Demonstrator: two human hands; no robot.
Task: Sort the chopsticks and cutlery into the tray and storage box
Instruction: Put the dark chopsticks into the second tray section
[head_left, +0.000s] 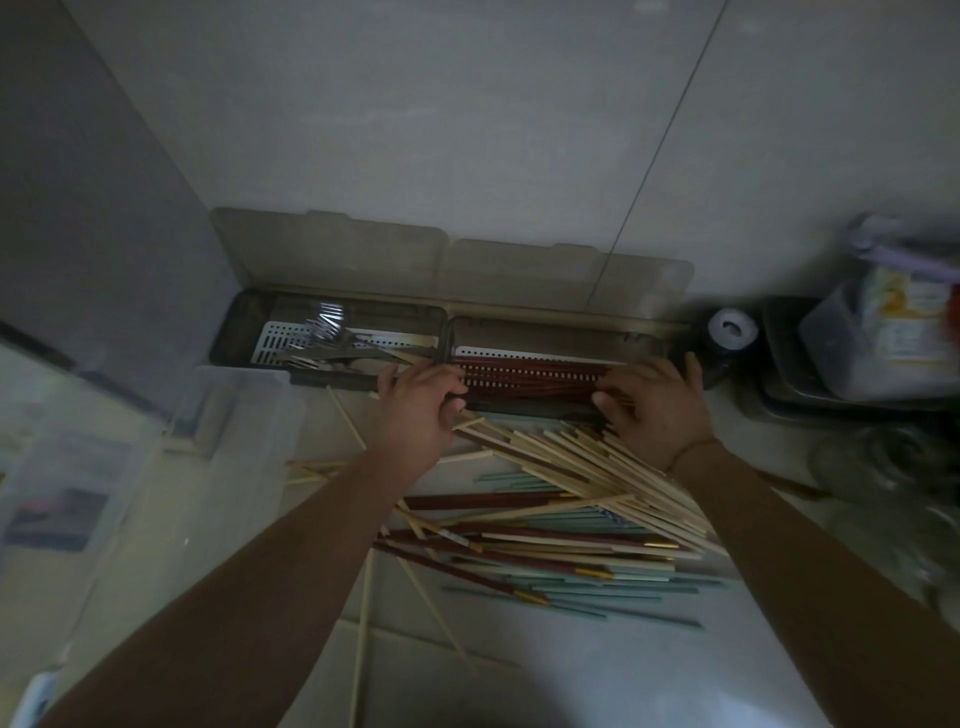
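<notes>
Dim shot, soft focus. My left hand (415, 410) sits at the near rim of the right-hand box, fingers curled down over the left ends of the dark red chopsticks (535, 374) lying in it; looks like a grip on that bundle, though the fingertips are shadowed. My right hand (657, 405) is at the other end of the same bundle, fingers bent over the right ends, thumb pointing left along the rim.

Two long grey-brown plastic storage boxes (519, 410) lie end to end at 12 o'clock against the wall, their translucent hinged lids (566, 270) leaning open on the tiles. Each has a white perforated drain insert. The left box (234, 332), at 11 o'clock, holds metal forks (324, 325), shiny tines fanned toward the back.

At 6 o'clock from my hands, a loose heap on the pale counter: pale wooden chopsticks (597, 467), square-cut and matte, splayed over smooth dark red ones with gold bands and slim teal-green ones (597, 597). A few thin pale sticks stray toward 7 o'clock.

At 9 o'clock, a clear plastic tub (228, 415), rounded corners, touching the left box's near side. At 3 o'clock, a dark round container with a white top (732, 327), then stacked dark trays and a clear lidded tub (883, 343), blurred.
</notes>
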